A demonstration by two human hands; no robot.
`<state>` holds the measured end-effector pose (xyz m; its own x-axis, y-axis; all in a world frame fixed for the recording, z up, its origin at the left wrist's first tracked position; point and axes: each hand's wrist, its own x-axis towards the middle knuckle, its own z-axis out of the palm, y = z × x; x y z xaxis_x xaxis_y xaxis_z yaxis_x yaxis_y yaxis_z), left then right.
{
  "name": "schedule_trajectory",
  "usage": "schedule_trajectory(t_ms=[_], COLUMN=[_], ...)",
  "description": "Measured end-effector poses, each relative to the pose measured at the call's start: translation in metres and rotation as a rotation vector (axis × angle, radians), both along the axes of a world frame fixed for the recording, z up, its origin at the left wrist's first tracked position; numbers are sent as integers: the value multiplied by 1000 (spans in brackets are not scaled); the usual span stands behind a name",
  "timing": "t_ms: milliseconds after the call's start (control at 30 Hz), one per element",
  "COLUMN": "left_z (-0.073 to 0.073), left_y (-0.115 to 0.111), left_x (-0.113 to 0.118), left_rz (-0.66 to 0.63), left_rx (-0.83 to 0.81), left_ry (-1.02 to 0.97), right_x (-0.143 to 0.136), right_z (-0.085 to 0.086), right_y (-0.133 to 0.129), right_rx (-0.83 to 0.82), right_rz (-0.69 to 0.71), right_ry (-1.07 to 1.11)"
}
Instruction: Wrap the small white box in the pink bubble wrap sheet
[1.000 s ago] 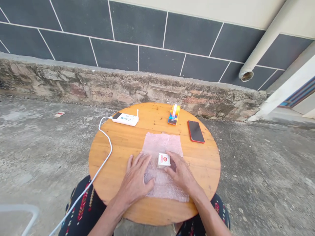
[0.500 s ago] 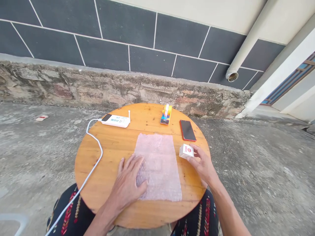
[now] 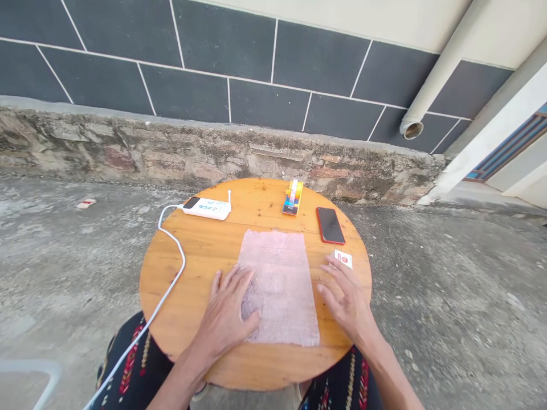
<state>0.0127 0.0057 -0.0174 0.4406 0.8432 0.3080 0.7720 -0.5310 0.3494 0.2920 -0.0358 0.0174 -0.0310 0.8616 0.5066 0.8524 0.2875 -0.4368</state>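
Note:
A pinkish sheet of bubble wrap (image 3: 284, 290) lies flat in the middle of the round wooden table (image 3: 179, 307). My left hand (image 3: 231, 307) rests spread over its left edge, holding nothing. To the right of the sheet is my right hand (image 3: 347, 299), its fingers apart and nothing between them. Just beyond those fingers sits a small white box (image 3: 343, 259) with a red mark on top; my fingertips partly cover its near side.
A red-edged phone (image 3: 330, 225) lies at the table's right. Near the back stands a yellow and blue tape dispenser (image 3: 293, 197). At the left back is a white power strip-like device (image 3: 207, 208), its white cable (image 3: 182, 267) running off the front left edge.
My right hand has let go of the small white box, which now sits on the table further right, and has drawn back toward me. My left hand stays on the bubble wrap.

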Motion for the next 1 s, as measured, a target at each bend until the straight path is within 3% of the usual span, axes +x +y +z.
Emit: schedule_trajectory(t_ms=[133, 267, 500, 700, 800, 1000], left_z=[2, 3, -1, 11, 15, 4], left_y=[-1, -1, 1, -2, -4, -2], left_x=[1, 2, 3, 2, 5, -2], left_rz=[-3, 2, 31, 25, -42, -124], left_rx=[-2, 5, 12, -7, 9, 18], left_ry=[-3, -3, -8, 31, 44, 53], right_x=[-39, -57, -48, -44, -45, -40], right_z=[-7, -10, -15, -20, -22, -30], right_y=[2, 10, 16, 15, 15, 14], right_rx=[-166, -274, -265, -253, -247, -222], right_rz=[157, 179, 132, 138, 136, 94], right_ry=[-108, -214, -277, -288, -288, -309])
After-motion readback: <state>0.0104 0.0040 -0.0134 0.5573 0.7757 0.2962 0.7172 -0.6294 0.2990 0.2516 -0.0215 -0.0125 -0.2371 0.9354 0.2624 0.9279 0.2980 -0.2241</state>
